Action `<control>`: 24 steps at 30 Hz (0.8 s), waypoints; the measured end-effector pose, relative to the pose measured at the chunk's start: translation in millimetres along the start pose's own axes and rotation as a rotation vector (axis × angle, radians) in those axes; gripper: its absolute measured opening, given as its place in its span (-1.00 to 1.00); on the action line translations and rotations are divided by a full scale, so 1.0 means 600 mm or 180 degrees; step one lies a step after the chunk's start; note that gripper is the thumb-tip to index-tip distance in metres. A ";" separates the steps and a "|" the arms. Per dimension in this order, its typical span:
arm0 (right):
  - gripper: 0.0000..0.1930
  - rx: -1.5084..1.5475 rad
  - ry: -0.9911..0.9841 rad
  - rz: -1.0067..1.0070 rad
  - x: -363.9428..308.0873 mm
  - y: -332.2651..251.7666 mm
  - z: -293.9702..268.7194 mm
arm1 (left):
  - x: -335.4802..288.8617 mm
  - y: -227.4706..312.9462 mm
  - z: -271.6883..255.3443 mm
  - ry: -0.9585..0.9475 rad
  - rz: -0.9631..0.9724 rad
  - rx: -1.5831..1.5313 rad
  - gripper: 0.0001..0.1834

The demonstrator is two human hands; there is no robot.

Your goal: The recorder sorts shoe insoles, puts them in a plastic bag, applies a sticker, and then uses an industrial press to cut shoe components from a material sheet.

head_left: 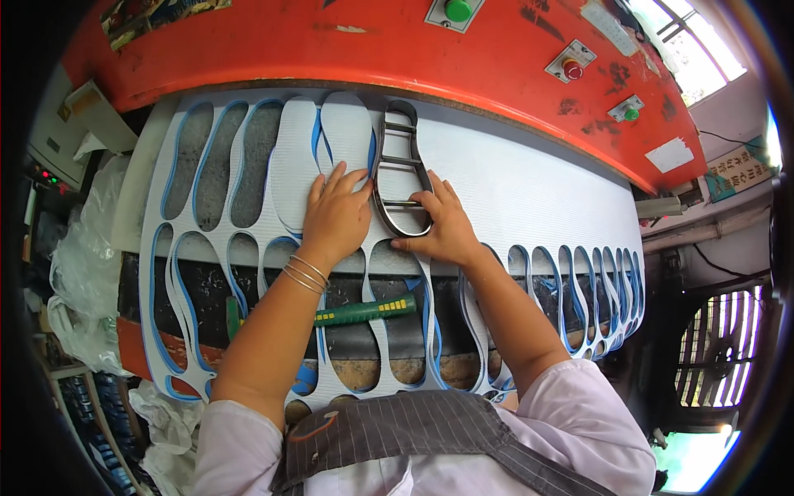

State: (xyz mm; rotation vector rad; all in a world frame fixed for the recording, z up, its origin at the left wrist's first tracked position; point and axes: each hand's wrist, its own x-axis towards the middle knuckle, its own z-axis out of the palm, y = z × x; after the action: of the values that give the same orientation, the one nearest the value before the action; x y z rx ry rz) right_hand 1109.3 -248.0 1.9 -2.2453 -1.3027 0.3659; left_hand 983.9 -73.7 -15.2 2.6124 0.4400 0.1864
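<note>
A sole-shaped steel cutting die (pixel 401 165) with crossbars stands on a white ribbed foam sheet (pixel 529 178) with blue edges. My right hand (pixel 442 223) grips its near right rim, thumb low and fingers on the wall. My left hand (pixel 337 211) lies flat with fingers spread, its fingertips close to the die's left side. Beneath and beyond it are cut sole shapes (pixel 346 124) still in the sheet. Left of these, sole-shaped holes show the grey board below. Nearer me hangs a strip of sheet with many sole cutouts (pixel 380 331).
A green-handled tool with yellow marks (pixel 364 312) lies across the near strip, partly behind my left forearm. A red machine beam (pixel 331 50) with green buttons (pixel 457 10) and a red button (pixel 572 69) spans the far side. Clear plastic bags (pixel 87 264) hang at left.
</note>
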 end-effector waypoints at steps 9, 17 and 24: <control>-0.15 -0.0054 -0.0011 -0.0259 -0.031 0.018 -0.077 | 0.021 0.080 -0.025 0.0058 -0.0026 -0.0065 -0.61; -0.53 0.0587 0.3965 -0.0068 -0.126 0.164 -0.492 | 0.040 0.307 -0.170 0.1599 0.0465 -0.1037 -0.86; -0.38 -0.0382 0.4774 0.0896 -0.095 0.305 -0.698 | 0.185 0.440 -0.248 0.2156 0.1271 0.0415 -0.75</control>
State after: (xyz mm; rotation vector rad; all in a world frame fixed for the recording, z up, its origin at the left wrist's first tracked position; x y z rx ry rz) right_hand 1410.1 -495.8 247.0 -1.8885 -0.1821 -1.1326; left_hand 1129.3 -190.6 247.9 2.6806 0.1371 1.2281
